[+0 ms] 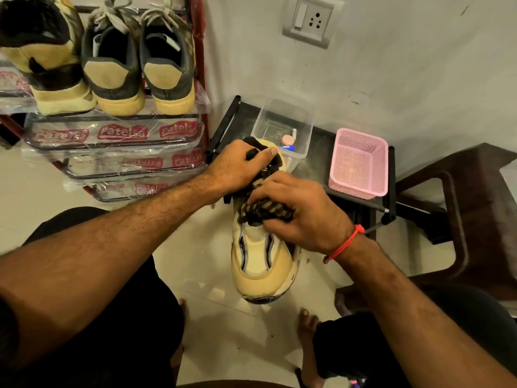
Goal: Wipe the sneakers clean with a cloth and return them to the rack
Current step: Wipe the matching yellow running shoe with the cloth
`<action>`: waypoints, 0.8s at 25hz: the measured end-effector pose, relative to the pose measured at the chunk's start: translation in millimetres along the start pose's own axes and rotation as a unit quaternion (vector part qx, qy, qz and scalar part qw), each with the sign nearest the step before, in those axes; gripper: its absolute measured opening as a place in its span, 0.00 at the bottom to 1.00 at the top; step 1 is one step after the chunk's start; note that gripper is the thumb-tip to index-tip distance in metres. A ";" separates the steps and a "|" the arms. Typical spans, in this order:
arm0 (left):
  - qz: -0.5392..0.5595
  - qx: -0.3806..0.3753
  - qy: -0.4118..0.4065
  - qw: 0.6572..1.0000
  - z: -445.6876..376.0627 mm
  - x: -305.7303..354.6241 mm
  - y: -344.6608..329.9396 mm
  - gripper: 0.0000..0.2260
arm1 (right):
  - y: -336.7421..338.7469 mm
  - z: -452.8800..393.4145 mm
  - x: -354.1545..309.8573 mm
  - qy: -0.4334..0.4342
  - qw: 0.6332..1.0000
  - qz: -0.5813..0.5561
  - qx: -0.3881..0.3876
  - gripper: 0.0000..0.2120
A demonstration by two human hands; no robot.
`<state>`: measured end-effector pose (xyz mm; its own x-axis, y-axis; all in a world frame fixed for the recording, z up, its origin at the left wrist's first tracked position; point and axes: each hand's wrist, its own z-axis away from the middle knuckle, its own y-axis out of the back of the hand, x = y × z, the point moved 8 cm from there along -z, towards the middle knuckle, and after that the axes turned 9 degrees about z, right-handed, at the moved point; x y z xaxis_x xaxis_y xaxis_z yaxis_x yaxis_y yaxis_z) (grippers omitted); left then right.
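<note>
From the head view, my left hand curls over the heel end of a cream and yellow sneaker, thumb lying across its dark collar, fingers wrapped down the far side, so it grips the shoe. The sneaker is held in the air above the pale floor tiles, toe pointing back toward me, heel toward the wall. My right hand presses a dark, mottled cloth against the lace area; its fingers are bent around the bunched cloth and clamp it onto the shoe.

To my upper left stands the shoe rack, its lower shelves wrapped in printed plastic. On its top shelf three more sneakers sit side by side with heels facing me.

Behind the held shoe is a low black stand against the wall. On it rest a clear plastic box holding a few small items and, beside it to the right, a pink mesh basket. A red thread circles my right wrist. A dark brown chair is at far right.
</note>
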<state>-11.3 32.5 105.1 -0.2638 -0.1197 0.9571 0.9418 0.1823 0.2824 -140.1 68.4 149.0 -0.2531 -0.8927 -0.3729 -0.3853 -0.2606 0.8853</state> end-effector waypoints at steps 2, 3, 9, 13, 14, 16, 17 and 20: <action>0.030 0.004 0.011 0.999 -0.7 -2.6 4.2 0.20 | 14.9 -0.9 34.5 -0.079 0.994 0.021 0.068 0.16; 0.053 0.008 0.020 0.998 -0.2 -4.3 6.4 0.20 | 23.5 2.3 55.2 -0.134 0.985 0.041 0.098 0.15; 0.093 -0.020 0.005 0.995 3.2 -1.2 -1.9 0.30 | 30.9 23.4 75.4 -0.232 0.962 -0.049 0.138 0.15; 0.138 0.054 0.018 0.989 -2.8 -4.4 19.8 0.25 | 15.7 4.7 13.4 -0.088 0.993 -0.057 0.061 0.14; 0.136 0.064 0.025 0.988 -3.1 -5.5 25.7 0.21 | 9.4 1.8 -8.3 -0.033 0.997 -0.062 0.019 0.14; 0.114 0.036 0.032 0.992 -0.1 -3.8 23.9 0.23 | -0.5 2.9 -40.5 0.056 0.994 -0.062 -0.077 0.15; 0.101 0.017 0.035 0.994 1.4 -3.8 19.0 0.25 | -1.9 4.0 -45.2 0.083 0.989 -0.060 -0.111 0.15; 0.100 -0.025 0.037 0.994 2.7 -3.9 3.8 0.24 | 5.8 4.2 -14.7 0.047 0.995 -0.044 -0.075 0.14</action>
<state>-7.2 36.2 102.7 -0.0560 -0.1585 0.9858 0.9834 0.1617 0.0819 -142.3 81.6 158.4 -0.1367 -0.8924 -0.4300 -0.2640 -0.3856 0.8841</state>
